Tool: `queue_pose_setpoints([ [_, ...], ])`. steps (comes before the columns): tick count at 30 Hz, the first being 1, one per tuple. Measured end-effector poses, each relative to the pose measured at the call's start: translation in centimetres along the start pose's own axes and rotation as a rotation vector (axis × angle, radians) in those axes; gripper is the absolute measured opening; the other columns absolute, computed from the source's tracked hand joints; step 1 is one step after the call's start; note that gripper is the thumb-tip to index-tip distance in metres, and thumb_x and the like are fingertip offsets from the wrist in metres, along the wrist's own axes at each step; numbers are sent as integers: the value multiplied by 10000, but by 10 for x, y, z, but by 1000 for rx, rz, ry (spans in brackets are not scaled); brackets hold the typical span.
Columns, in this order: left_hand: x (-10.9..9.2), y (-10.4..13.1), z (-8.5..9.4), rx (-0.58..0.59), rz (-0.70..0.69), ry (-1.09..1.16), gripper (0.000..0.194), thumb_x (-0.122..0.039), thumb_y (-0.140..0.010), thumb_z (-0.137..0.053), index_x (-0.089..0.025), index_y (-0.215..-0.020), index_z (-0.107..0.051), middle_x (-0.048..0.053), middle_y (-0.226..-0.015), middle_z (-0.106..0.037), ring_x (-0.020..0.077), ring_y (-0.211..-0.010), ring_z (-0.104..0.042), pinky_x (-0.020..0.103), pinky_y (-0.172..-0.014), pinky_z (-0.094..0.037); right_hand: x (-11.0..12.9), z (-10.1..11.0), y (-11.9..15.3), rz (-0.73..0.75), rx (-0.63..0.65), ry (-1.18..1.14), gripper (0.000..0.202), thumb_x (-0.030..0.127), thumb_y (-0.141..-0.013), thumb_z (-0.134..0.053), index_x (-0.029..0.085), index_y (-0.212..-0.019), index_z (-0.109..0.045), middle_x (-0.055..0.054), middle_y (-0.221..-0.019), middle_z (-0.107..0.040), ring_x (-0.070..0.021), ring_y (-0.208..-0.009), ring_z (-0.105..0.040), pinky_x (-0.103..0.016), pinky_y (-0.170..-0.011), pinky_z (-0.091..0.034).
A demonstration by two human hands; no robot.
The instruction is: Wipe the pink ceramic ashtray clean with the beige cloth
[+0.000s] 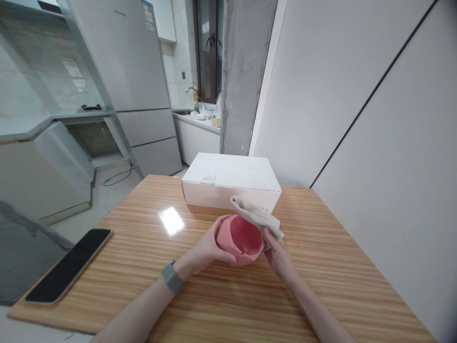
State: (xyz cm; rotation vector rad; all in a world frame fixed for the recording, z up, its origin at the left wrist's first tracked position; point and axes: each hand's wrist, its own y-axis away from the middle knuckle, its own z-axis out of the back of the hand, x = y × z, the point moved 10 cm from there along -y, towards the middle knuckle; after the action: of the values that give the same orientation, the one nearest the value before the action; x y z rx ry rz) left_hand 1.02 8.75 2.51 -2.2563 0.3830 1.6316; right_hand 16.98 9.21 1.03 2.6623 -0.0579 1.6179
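A pink ashtray-like bowl [246, 237] with notches in its rim is tilted, its opening turned toward the right and toward me. My left hand [217, 245] is closed around the bowl's left side, thumb low on the outside. In my right hand [276, 252] is a light beige cloth [259, 216], pinched between thumb and fingers. The cloth lies against the bowl's upper right rim, and part of it sticks up beyond the bowl. Some fingers of the right hand are hidden behind the cloth and bowl.
A white box [232, 178] stands on the wooden table [314, 267] just behind the bowl. At the table's left edge lies a black tablet or large phone [71, 267]. A white wall [357, 119] borders the right side; a fridge [132, 71] and sink counter are farther back.
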Motion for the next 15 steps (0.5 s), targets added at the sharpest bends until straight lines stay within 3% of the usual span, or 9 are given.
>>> queue_pose_setpoints([
  [9, -23, 0, 6, -158, -71, -30, 955, -105, -464, -896, -253, -1290, -439, 100, -1381, -506, 319, -1285, -458, 470, -1086, -353, -11, 3, -1, -13, -32, -2, 422, 521, -656, -787, 305, -1015, -732, -10, -1178, -722, -270, -1278, -533, -455, -1115, -367],
  [15, -12, 1, 8, -228, -77, 35, 1046, -99, -445, -889, -283, -1326, -357, 101, -1441, -430, 337, -1319, -417, 488, -1087, -358, -23, 12, 3, 8, -46, 25, 395, 477, -693, -778, 305, -1044, -725, -10, -1236, -692, -263, -1344, -459, -459, -1158, -290],
])
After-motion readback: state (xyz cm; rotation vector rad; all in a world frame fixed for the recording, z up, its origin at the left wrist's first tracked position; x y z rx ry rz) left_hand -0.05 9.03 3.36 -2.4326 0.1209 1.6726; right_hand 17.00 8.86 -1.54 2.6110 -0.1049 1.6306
